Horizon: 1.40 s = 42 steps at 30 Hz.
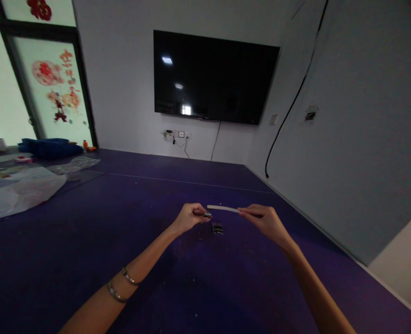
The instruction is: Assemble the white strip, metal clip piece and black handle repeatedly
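Note:
Between thumb and fingers, my left hand (190, 217) pinches a small shiny metal piece (208, 215), too small to make out its kind. My right hand (262, 218) is closed on one end of a thin, pale, slightly curved stick or tube (223, 208). Its free end points left and lies just above the metal piece, with a small gap seeming to part them. On the purple table below and between the hands rests a small clear case (218, 228) with dark contents.
Clear plastic bags (24, 195) and papers lie on the purple surface (122, 260) at the left. Behind them are a dark blue cloth (50, 147) and a small orange item (85, 144). A black cable (292, 103) hangs along the right wall, and a television (212, 76) hangs ahead.

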Available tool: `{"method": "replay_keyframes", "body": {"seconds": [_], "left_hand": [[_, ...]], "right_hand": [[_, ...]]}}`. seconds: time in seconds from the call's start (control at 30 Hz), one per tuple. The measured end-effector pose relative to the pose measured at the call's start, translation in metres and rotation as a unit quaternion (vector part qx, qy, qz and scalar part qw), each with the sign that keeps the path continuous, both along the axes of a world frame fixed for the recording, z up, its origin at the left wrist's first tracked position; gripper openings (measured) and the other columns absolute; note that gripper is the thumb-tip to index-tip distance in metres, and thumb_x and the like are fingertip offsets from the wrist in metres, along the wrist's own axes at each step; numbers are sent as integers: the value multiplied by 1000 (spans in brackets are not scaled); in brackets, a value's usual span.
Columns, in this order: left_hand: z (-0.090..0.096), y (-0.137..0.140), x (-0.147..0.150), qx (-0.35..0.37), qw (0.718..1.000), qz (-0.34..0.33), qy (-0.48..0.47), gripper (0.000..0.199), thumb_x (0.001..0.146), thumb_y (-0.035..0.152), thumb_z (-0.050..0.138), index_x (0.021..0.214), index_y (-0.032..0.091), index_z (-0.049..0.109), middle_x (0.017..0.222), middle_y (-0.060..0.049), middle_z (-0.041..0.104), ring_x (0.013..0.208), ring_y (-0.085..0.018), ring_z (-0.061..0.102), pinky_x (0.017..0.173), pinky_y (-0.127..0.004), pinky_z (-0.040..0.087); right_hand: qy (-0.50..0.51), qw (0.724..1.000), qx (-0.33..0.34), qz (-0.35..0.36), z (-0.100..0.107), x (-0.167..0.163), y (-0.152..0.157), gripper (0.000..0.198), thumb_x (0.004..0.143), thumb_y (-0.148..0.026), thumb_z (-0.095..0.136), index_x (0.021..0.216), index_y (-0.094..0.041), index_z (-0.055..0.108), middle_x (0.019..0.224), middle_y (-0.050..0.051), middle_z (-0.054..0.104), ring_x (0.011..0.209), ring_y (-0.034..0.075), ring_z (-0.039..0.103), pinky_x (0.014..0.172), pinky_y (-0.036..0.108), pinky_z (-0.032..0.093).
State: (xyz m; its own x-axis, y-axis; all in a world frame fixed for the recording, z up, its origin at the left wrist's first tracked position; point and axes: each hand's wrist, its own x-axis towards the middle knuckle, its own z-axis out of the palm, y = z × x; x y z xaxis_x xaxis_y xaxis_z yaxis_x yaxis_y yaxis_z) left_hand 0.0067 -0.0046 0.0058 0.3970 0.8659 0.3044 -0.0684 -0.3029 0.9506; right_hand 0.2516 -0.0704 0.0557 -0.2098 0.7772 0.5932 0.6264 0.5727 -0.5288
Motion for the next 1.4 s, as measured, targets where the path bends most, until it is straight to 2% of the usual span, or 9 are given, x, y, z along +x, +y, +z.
{"method": "replay_keyframes", "body": {"seconds": [0.27,0.77,1.17,1.4], "left_hand": [[-6,2,0,-2,1000,-23,-3,24,54,20,76,67,12,57,73,-5,69,60,-12,62,58,-25,47],[-10,1,3,0,1000,-15,-5,21,56,16,74,66,12,56,73,-6,70,68,-16,64,61,-26,48],[-9,-1,4,1,1000,-6,0,19,56,15,74,68,12,59,71,-4,69,60,-12,62,59,-24,47],[-9,-1,5,-7,1000,0,-7,20,55,17,75,66,12,59,71,-5,69,67,-15,64,62,-26,49]], "right_hand": [[-14,999,11,38,2,3,-1,21,78,-36,58,87,-24,72,79,5,69,70,17,63,60,27,48],[-8,999,33,31,-7,2,3,19,79,-33,59,89,-24,72,80,5,69,70,16,62,60,27,47],[15,998,9,61,-14,1,8,19,78,-34,60,88,-25,72,82,5,69,73,17,63,64,29,48],[15,999,7,48,-13,-2,8,19,77,-35,60,88,-24,72,80,5,69,71,17,62,60,27,47]]}}
